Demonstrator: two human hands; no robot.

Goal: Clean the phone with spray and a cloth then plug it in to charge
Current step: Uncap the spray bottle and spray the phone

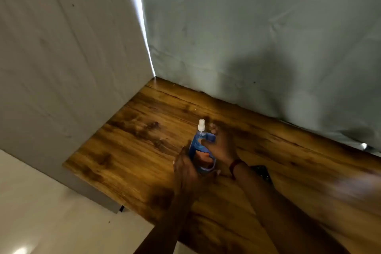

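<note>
A blue spray bottle with a white nozzle stands upright on the wooden table, held between both hands. My left hand wraps its lower left side. My right hand grips its upper right side, a red band on the wrist. A dark phone lies flat on the table just right of my right wrist, partly hidden by the forearm. A pale blurred shape, possibly the cloth, lies at the right edge; I cannot tell for sure.
Grey fabric walls close in the table at the back and on the left. The table's left edge drops to a pale floor. A small bright spot shows at the far right by the wall.
</note>
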